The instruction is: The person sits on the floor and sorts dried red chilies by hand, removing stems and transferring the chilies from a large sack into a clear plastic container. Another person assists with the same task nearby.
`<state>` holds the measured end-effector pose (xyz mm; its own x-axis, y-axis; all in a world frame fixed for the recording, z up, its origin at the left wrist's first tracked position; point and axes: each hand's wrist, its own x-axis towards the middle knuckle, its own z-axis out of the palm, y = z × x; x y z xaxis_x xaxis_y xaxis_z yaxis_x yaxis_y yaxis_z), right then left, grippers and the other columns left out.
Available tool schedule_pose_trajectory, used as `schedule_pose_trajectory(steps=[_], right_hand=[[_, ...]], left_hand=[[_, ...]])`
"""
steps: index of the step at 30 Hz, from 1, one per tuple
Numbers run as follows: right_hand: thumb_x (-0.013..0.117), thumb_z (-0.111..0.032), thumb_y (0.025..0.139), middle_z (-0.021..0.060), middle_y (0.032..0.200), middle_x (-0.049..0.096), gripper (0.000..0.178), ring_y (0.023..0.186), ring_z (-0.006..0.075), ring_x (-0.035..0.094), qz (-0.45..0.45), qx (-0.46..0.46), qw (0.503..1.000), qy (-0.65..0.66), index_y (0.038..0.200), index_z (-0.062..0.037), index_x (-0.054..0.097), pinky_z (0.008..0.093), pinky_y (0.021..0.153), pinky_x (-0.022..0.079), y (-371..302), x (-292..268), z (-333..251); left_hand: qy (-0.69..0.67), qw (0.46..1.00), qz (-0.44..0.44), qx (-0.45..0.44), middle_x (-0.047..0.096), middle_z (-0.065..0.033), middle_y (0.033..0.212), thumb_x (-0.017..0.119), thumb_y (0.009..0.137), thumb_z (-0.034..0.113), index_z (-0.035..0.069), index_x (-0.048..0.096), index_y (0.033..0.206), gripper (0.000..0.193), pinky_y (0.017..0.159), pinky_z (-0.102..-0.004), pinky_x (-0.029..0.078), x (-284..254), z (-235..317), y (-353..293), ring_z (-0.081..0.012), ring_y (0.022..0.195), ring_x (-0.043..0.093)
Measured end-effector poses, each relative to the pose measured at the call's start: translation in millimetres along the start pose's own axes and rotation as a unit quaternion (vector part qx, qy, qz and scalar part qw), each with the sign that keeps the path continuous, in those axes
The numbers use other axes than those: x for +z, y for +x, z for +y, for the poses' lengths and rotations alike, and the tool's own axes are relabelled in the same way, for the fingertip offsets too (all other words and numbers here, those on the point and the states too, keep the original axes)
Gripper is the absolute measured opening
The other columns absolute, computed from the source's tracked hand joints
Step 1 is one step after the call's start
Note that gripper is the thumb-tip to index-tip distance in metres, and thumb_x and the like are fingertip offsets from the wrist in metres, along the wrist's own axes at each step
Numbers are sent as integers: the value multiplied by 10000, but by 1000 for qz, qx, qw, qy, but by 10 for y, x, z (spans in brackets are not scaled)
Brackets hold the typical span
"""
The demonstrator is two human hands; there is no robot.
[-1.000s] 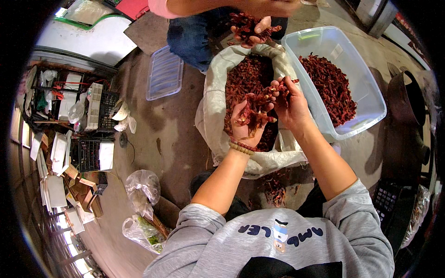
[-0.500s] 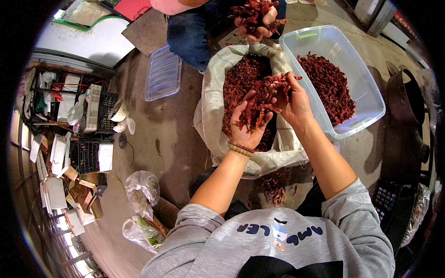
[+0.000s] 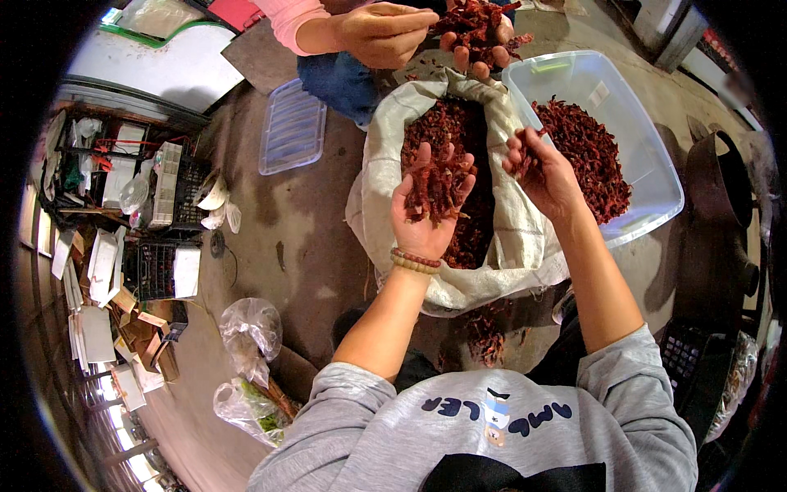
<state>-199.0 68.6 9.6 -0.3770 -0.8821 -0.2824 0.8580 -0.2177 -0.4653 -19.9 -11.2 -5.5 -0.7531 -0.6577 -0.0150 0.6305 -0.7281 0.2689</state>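
My left hand [image 3: 426, 235] is turned palm up over the white woven sack [image 3: 459, 291], cupping a small heap of dried red chilies [image 3: 438, 190]. Closer to the bin, my right hand [image 3: 551, 180] has its fingers curled around a few dried chilies, only partly visible between them. Inside the rolled-down sack lies a large mass of dried chilies [image 3: 434, 131]. To its right, a clear plastic bin [image 3: 652, 193] holds another pile of dried chilies [image 3: 586, 156].
Across the sack, a person in a pink sleeve [image 3: 283, 20] holds dried chilies in one hand. A clear lid [image 3: 293, 127] lies at left. Loose chilies [image 3: 486, 336] are scattered before me. Plastic bags [image 3: 250, 332] sit lower left; a dark metal cylinder [image 3: 711, 197] stands right.
My right hand has moved right, away from the left hand and toward the bin. My left hand has shifted slightly left. The other person's second hand has come into view.
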Motion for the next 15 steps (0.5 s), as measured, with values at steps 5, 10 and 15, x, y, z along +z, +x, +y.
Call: schedule_pose_trajectory(steps=[5, 10, 15], right_hand=[[617, -279, 902, -30, 726, 446, 285, 584, 90, 439, -12, 64, 976, -207, 1076, -68, 536, 258, 516, 399, -122, -62, 156], [659, -246, 872, -35, 742, 516, 266, 575, 63, 464, -37, 58, 968, -239, 1044, -63, 570, 215, 502, 378, -181, 24, 193], [648, -120, 862, -22, 804, 562, 207, 666, 49, 503, -96, -35, 926, -363, 1050, -52, 593, 212, 597, 421, -252, 86, 158]], left_hand=[[-51, 998, -25, -15, 369, -174, 1419, 448, 919, 200, 88, 389, 1373, 472, 1081, -482, 344, 39, 66, -24, -402, 1343, 280], [-12, 1000, 0, -21, 424, -182, 1374, 418, 923, 262, 100, 385, 1381, 487, 1051, -477, 365, 105, 11, -31, -405, 1279, 388], [14, 1000, 10, 2, 443, -189, 1356, 406, 930, 276, 92, 381, 1381, 487, 1048, -475, 368, 69, -15, -31, -384, 1270, 408]])
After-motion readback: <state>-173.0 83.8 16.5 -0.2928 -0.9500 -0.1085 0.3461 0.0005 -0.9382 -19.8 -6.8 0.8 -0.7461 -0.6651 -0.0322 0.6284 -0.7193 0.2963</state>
